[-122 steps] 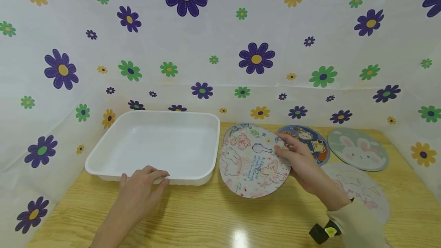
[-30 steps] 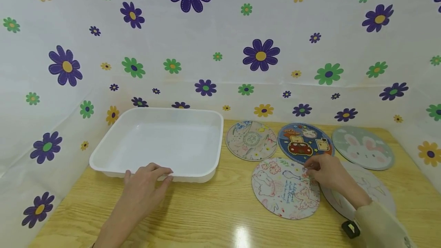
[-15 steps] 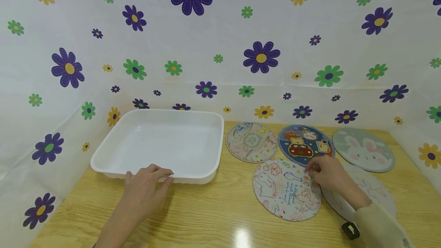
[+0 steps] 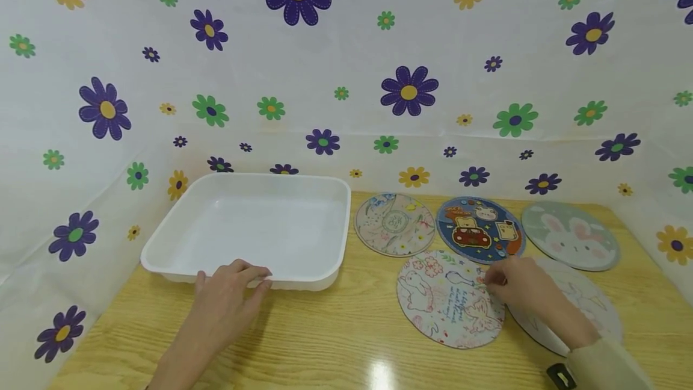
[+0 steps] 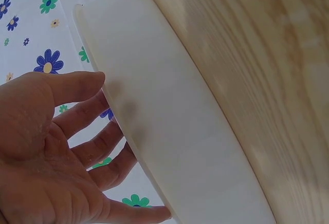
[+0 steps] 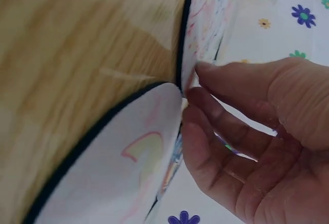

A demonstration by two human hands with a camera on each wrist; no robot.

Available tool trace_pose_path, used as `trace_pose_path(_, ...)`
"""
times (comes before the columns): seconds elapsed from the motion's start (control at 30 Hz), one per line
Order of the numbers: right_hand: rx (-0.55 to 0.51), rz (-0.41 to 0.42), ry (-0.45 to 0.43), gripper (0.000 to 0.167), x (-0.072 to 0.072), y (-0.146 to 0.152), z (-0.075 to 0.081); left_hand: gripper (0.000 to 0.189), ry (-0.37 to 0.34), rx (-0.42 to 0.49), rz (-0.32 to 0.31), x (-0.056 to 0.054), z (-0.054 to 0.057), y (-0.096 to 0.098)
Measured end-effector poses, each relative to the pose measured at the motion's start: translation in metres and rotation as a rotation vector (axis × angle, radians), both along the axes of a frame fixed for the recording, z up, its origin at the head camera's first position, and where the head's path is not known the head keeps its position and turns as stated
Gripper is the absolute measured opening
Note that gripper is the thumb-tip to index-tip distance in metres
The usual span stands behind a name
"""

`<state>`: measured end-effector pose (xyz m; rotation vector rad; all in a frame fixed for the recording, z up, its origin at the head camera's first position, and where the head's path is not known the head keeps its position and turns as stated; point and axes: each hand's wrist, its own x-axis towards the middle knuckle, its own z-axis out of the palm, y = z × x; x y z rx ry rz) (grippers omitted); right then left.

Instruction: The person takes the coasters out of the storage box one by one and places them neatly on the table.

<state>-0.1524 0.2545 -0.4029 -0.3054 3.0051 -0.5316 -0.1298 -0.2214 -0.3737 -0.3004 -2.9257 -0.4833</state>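
Note:
My left hand (image 4: 230, 294) holds the front rim of a white plastic tray (image 4: 246, 278), its fingers over the inside and the thumb outside. Fingertip shadows show through the tray wall (image 5: 169, 100) in the left wrist view. A round mouse pad with rabbit and flower line drawings (image 4: 449, 300) lies flat on the wooden table. At this pad's right edge is my right hand (image 4: 522, 287), fingers loosely bent; in the right wrist view the thumb tip is right at the pad's edge (image 6: 193, 44). A pale mouse pad (image 4: 582, 300) lies partly hidden under that hand and forearm.
Three more round mouse pads lie along the back: a pale floral one (image 4: 379, 236), a blue one with a red car (image 4: 449, 215) and a green rabbit one (image 4: 579, 245). A flower-printed white sheet (image 4: 335, 35) bounds the table (image 4: 303, 342) behind and at the sides.
The line-drawn mouse pad, lifted in my right hand at first, now lies in front of the blue one. My right hand has since shifted slightly right; my left hand stays on the tray rim.

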Motion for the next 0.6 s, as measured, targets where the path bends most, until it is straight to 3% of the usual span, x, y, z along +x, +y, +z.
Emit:
trace_pose_path(0.23, -0.014, -0.003, -0.056, 0.003, 0.0073, -0.0026, 0.0019, 0.016, -0.009, -0.004, 0.007, -0.0004, 0.0009, -0.0031)
trace_pose_path(0.6, 0.006, -0.023, -0.037, 0.005, 0.0088, -0.0023, 0.0004, 0.018, -0.031, -0.003, 0.007, -0.0082, 0.0015, -0.0056)
